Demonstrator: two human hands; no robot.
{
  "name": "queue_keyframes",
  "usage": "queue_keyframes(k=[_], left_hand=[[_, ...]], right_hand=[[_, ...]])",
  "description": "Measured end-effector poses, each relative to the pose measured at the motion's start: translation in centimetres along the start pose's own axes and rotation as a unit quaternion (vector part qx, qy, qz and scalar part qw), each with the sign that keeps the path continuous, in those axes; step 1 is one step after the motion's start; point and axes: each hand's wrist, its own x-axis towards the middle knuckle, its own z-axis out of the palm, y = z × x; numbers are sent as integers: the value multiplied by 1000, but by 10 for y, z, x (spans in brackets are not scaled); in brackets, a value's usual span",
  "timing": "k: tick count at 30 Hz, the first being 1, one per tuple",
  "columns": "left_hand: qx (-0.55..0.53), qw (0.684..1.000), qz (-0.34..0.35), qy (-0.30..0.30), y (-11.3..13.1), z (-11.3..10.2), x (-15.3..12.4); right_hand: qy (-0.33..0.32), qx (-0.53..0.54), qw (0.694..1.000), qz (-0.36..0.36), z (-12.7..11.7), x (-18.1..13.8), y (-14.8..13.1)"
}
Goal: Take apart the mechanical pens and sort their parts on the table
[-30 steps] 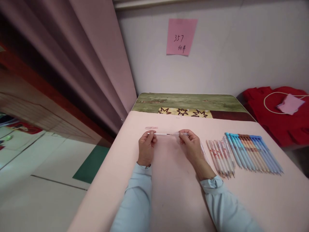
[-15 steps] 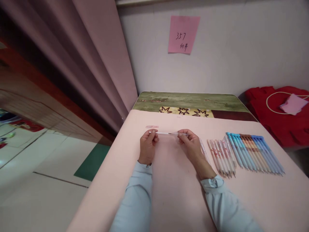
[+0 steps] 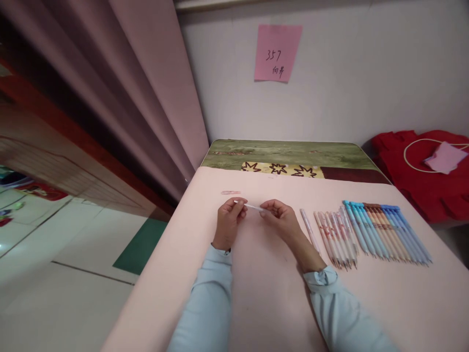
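Note:
Between my two hands a slim white pen refill slants slightly down to the right. My left hand is closed, pinching the refill near its left end between thumb and fingers. Closed around the refill's other end is my right hand, holding a translucent pen front section mostly covered by the fingers. Just beyond my left hand lies a short, pink-patterned pen barrel piece. A single pale pen rests to the right of my right hand.
Right of that pen lie a group of pink-and-white pens and a row of blue and brown-topped pens. A pink cloth covers most of the table. A red bag sits beyond its right edge; a curtain hangs left.
My hands have come closer together, so less of the refill shows between them. Its right end has dipped, and the dark stretch near the translucent section no longer shows.

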Motion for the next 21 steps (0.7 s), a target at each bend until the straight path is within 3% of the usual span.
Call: queue_keyframes(k=[2, 4, 7, 10, 13, 18, 21], left_hand=[[66, 997, 44, 14, 0, 0, 0], [171, 974, 128, 70, 1, -4, 1], [391, 886, 210, 136, -1, -11, 4], [565, 798, 169, 127, -7, -14, 8], [653, 743, 119, 85, -11, -10, 9], [716, 680, 126, 98, -10, -4, 8], [720, 668, 140, 124, -9, -4, 7]], right_hand=[[-2, -10, 1000, -2, 0, 0, 0], [10, -3, 1000, 3, 0, 1, 0], [47, 24, 999, 11, -1, 1, -1], [63, 25, 998, 14, -2, 1, -3], [68, 18, 997, 15, 0, 0, -5], [77, 23, 997, 21, 2, -1, -8], [78, 35, 996, 26, 2, -1, -7]])
